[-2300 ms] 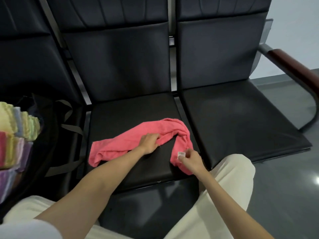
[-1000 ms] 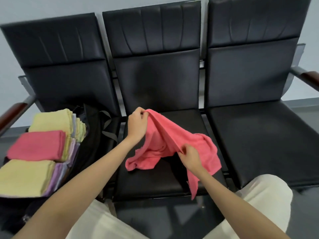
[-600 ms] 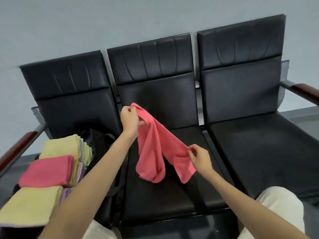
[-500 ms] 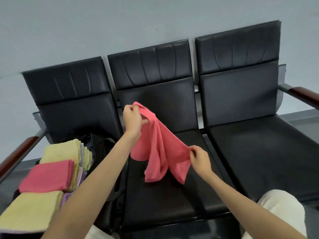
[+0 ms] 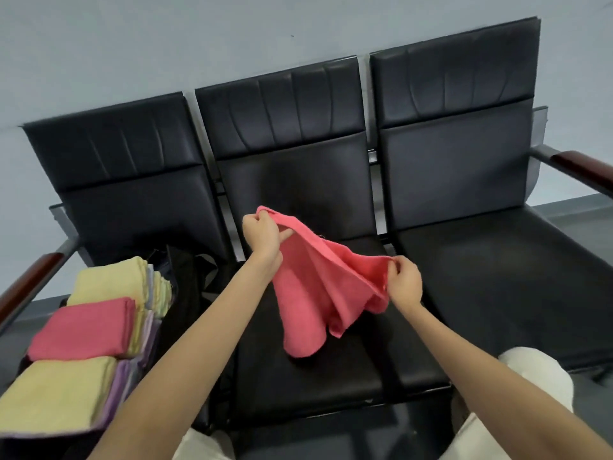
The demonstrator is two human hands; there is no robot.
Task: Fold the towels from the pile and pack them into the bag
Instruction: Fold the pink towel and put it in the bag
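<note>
Now we hold the pink towel (image 5: 311, 287) in the air above the middle seat (image 5: 308, 376) of the black bench. Our left hand (image 5: 263, 235) pinches its top edge at 11 o'clock of the cloth, and our right hand (image 5: 406, 282) pinches the edge at 3 o'clock. At 8 o'clock from the towel, folded towels (image 5: 83, 330) stand packed in the black bag (image 5: 185, 283).
</note>
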